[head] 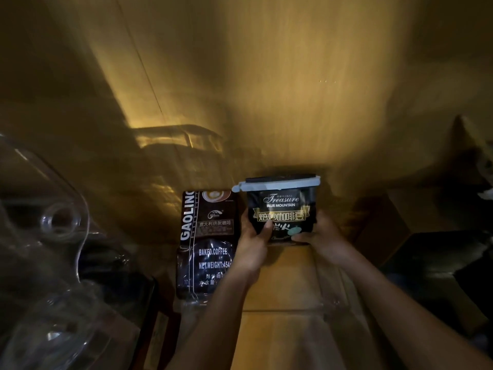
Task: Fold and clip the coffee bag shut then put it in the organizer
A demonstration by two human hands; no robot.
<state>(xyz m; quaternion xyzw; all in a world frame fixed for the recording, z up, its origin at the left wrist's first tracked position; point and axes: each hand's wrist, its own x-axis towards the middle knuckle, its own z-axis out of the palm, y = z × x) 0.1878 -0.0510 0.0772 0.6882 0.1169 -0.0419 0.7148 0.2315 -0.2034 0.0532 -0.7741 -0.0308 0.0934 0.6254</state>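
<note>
Now: clipped bag (282,209), clamped between left hand (252,243) and right hand (321,240); best lowered upright beside second bag (206,244) in organizer (330,303).

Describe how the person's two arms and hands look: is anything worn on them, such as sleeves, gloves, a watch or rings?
Both forearms are bare along all that shows; no sleeve is in view. The left hand and the right hand wear no gloves. No watch, bracelet or ring can be seen, though the light is dim and some fingers are partly hidden. No markings are visible.
</note>
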